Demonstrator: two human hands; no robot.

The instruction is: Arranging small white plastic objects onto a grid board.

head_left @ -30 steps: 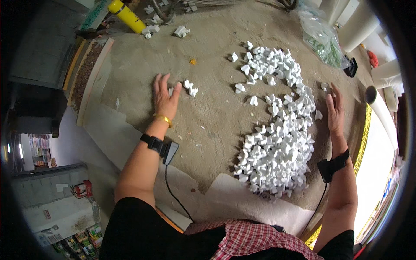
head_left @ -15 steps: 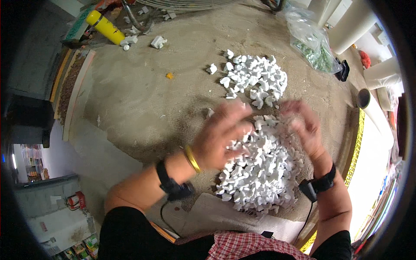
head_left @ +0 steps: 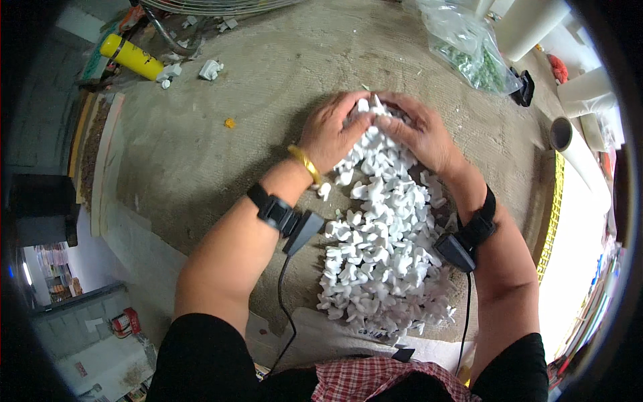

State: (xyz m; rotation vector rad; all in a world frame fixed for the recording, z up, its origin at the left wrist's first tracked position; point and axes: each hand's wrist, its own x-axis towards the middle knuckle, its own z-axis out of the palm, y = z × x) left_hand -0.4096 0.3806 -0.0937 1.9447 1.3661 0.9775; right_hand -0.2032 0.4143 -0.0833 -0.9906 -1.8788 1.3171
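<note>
A large pile of small white knobbly pieces (head_left: 385, 261) is spread in front of me, and its far end runs into a smaller heap (head_left: 375, 151). Around the far side of that heap my left hand (head_left: 335, 130) and my right hand (head_left: 418, 130) are cupped together. Their fingers curve inward over the white pieces, with the thumbs on the near side almost meeting. Some pieces show between the palms; the fingertips are partly hidden. One loose piece (head_left: 324, 191) lies beside my left wrist.
A yellow bottle (head_left: 132, 57) lies at the far left near a few white chunks (head_left: 211, 70). At the far right sit a clear plastic bag of green stuff (head_left: 485, 67) and pale tubes (head_left: 580, 157). Cables hang from the black wrist straps (head_left: 276, 213).
Both hands have moved away from me, from over the near pile to the far heap, and closed in around it. The far heap has come nearer, joining the near pile.
</note>
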